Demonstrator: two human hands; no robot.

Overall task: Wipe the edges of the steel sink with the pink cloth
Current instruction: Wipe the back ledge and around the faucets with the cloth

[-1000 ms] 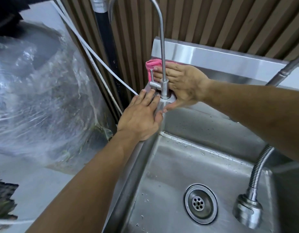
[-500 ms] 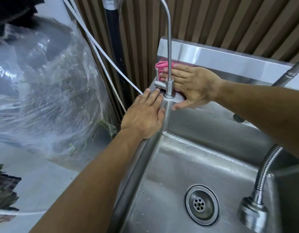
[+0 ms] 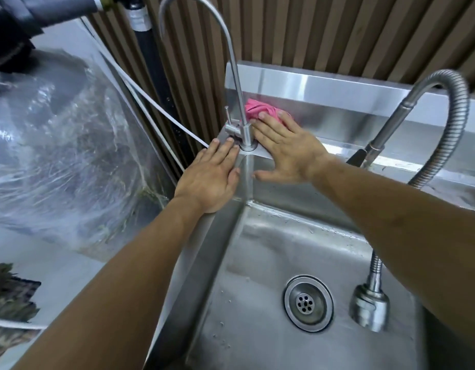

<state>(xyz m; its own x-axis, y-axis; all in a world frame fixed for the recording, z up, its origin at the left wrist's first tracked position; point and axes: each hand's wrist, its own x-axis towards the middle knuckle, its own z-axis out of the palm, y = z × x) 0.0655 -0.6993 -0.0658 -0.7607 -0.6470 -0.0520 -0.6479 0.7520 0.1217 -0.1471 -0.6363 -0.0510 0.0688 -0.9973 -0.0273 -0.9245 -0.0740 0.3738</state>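
Note:
The steel sink (image 3: 201, 252) fills the lower right, with its drain (image 3: 308, 303) in the basin floor. My right hand (image 3: 287, 150) presses flat on the pink cloth (image 3: 257, 110) at the sink's back left corner, just right of the thin gooseneck tap (image 3: 245, 134). Most of the cloth is hidden under my fingers. My left hand (image 3: 211, 177) lies flat, palm down, on the sink's left rim, fingertips touching the tap's base, holding nothing.
A flexible spring hose tap (image 3: 444, 134) arches over the right side, its spray head (image 3: 370, 305) hanging in the basin. A steel backsplash (image 3: 338, 89) runs behind. Left of the sink are a clear plastic bag (image 3: 65, 161), white cables (image 3: 156, 110) and a black pipe (image 3: 153, 62).
My right hand and the pink cloth have slid from behind the tap to its right side along the back rim. The left hand has stayed on the left rim; the view has shifted.

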